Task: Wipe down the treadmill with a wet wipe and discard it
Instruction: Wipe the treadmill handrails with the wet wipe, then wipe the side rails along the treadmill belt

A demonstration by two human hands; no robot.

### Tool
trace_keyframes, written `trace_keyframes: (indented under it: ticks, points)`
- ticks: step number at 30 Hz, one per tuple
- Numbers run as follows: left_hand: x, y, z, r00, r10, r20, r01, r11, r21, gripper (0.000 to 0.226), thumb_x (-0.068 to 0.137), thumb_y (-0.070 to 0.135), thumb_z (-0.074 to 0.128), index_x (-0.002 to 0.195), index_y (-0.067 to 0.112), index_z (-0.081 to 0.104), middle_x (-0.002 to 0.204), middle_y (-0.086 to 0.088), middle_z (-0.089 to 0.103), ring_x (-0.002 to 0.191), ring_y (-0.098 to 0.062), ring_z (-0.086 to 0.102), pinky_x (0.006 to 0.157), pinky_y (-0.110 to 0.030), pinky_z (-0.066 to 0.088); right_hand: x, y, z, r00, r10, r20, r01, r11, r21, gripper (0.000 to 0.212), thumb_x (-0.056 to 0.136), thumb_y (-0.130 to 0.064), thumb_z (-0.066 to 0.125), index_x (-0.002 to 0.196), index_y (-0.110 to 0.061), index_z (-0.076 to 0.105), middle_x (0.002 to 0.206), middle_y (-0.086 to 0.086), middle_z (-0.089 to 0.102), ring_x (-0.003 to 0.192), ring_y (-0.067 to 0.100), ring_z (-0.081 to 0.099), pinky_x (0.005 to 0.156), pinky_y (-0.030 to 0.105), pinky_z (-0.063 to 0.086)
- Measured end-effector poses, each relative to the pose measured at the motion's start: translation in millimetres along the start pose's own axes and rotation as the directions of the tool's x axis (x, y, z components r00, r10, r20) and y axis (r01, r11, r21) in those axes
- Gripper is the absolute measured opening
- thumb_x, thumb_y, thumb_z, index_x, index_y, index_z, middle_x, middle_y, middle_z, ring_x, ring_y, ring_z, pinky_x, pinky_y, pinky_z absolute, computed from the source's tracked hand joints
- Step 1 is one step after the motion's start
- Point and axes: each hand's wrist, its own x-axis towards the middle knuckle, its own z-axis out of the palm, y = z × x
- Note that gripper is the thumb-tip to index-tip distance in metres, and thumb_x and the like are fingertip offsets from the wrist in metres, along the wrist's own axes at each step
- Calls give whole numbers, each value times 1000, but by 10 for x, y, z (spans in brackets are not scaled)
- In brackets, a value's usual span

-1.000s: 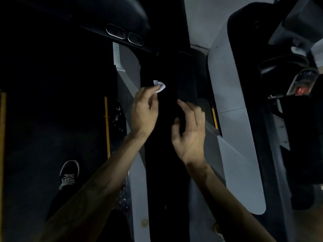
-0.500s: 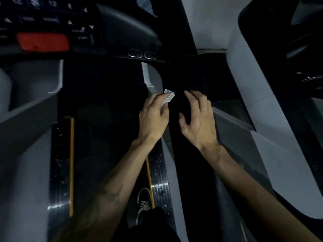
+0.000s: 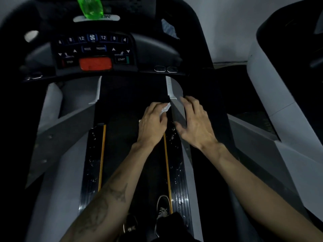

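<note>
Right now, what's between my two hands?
In the head view, the wipe sticks out of the left hand, then a dark upright separates it from the right hand.

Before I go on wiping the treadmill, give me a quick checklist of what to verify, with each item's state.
1. Wet wipe in hand: ok, the left hand holds it, a white corner showing past the fingers.
2. Right hand free: ok, its fingers are spread and hold nothing.
3. Wipe against a treadmill surface: cannot tell, the hand hides the contact.
4. Console buttons out of the hands' way: ok, both hands are below the console, apart from the red stop pad.
5. Green bottle undisturbed: ok, it sits at the top of the console, far from both hands.
6. Somewhere to discard the wipe: not ok, no bin in view.
</note>
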Motion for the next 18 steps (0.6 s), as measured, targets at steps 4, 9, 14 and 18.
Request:
trace_keyframes:
  ticks: [4, 9, 14, 18]
  points:
    - [-204, -124, -246, 999, -27, -38, 28, 999, 34, 41, 102, 12, 54, 143, 21, 58, 136, 6, 56, 127, -12, 53, 95, -31, 52, -37, -333, 101, 997, -62, 47, 61, 998, 27, 86, 86, -33, 75, 156, -11, 31, 153, 13, 36, 133, 33, 48, 104, 51, 49]
    - [-636, -403, -671, 991, -75, -112, 82, 995, 60, 41, 103, 11, 53, 142, 20, 59, 136, 3, 58, 126, -16, 54, 96, -34, 52, -148, -891, 240, 987, -115, 108, 109, 992, 59, 87, 89, -34, 74, 160, -13, 28, 160, 12, 30, 139, 33, 42, 113, 50, 43]
    - [-1207, -739, -1231, 968, -114, -222, 141, 984, 109, 40, 102, 11, 53, 141, 19, 60, 134, 1, 61, 123, -17, 56, 97, -31, 51, -370, -1569, 423, 969, -187, 163, 172, 980, 98, 87, 91, -39, 71, 161, -16, 24, 162, 8, 25, 141, 30, 39, 115, 47, 38]
    - [-1778, -998, -1697, 934, -164, -319, 218, 966, 142, 39, 102, 10, 54, 139, 18, 63, 131, 1, 62, 121, -16, 55, 96, -28, 49, -615, -2263, 570, 948, -262, 181, 241, 962, 128, 88, 91, -40, 71, 161, -17, 24, 162, 6, 24, 142, 28, 38, 115, 46, 39]
